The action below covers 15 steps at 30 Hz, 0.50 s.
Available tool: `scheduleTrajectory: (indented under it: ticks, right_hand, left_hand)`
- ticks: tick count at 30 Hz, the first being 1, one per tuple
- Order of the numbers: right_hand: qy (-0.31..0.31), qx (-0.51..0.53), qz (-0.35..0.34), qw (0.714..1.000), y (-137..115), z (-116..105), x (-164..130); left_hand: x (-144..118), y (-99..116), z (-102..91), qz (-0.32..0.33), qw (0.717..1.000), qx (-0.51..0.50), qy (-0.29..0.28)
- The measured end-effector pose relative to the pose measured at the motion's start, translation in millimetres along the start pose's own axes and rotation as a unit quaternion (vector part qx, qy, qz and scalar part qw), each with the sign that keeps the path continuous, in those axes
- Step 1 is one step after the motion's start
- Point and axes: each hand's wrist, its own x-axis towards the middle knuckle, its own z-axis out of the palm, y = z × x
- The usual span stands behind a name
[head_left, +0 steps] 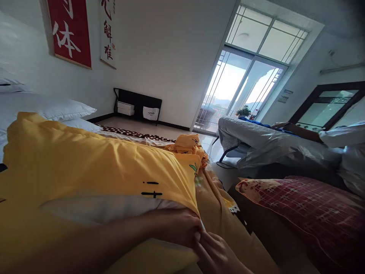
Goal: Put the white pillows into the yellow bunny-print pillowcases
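A yellow pillowcase with black marks and a small green leaf print lies across the bed in front of me. Through its long open side a white pillow shows inside. My left hand reaches across that opening, its fingers closed on the pillowcase edge near the right corner. Just below and touching it, my right hand has its fingers pinched on the same edge. The fabric between the fingers is mostly hidden.
White pillows lie at the left. Bunched orange-yellow cloth sits beyond the pillowcase. A dark red patterned cushion is at the right. Behind it stands a table under a grey-white cover, where another person's arm rests.
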Motion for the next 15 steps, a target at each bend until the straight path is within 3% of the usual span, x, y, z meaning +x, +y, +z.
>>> scheduleTrajectory:
  ticks: [3,8,12,15]
  right_hand:
    - [0.018,-0.002,0.001,1.0,-1.8,-3.7,2.9]
    - [0.022,0.029,0.012,0.999,-3.8,-6.0,5.7]
    - [0.019,0.01,-0.001,1.0,-2.5,-2.8,3.2]
    - [0.006,0.02,-0.004,1.0,-3.3,-0.5,1.6]
  left_hand:
    - [2.3,-5.4,7.5,-0.041,0.996,-0.079,-0.016]
    - [-4.9,-6.2,12.4,-0.022,0.995,-0.098,0.013]
    - [-10.5,-16.8,16.7,-0.039,0.973,-0.226,0.024]
    - [-7.7,-25.7,25.9,-0.07,0.962,-0.264,0.032]
